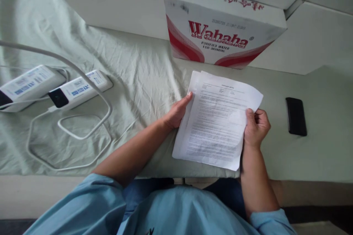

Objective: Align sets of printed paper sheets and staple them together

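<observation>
A small stack of printed white paper sheets lies in front of me on the pale green cloth. My left hand rests against the stack's left edge, fingers stretched along it. At the stack's right edge my right hand pinches the sheets, thumb on top and fingers curled beneath. The top sheet is slightly offset from the ones under it.
A white and red Wahaha water carton stands just behind the papers. A black phone lies to the right. Two white power strips with looping white cables sit at the left. The table's front edge runs below.
</observation>
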`<act>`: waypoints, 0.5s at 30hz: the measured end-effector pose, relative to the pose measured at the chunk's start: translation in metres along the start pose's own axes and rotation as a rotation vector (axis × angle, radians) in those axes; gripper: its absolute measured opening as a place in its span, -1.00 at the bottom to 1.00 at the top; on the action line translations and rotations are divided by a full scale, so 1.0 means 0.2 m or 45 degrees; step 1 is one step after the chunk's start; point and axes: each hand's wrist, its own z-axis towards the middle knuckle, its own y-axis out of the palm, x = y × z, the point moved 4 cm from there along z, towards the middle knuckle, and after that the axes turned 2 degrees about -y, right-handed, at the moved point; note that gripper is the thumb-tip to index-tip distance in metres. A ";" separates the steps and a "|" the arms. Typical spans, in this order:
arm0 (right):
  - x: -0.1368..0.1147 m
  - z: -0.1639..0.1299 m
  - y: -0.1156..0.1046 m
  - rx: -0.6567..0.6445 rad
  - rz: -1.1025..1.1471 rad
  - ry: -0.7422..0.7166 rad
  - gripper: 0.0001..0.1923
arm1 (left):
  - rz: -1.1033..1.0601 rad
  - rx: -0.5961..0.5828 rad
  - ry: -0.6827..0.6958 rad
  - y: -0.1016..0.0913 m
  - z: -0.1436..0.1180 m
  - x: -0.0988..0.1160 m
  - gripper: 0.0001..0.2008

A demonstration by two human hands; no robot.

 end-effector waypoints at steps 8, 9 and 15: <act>-0.05 -0.04 0.02 -0.030 -0.010 0.016 -0.44 | 0.011 0.007 0.086 0.01 0.00 -0.01 -0.26; -0.06 -0.05 0.03 -0.034 -0.006 0.019 -0.43 | 0.008 -0.006 0.082 0.01 0.00 -0.01 -0.26; -0.06 -0.06 0.03 -0.052 -0.018 0.041 -0.46 | 0.007 0.022 0.067 0.03 -0.01 0.01 -0.24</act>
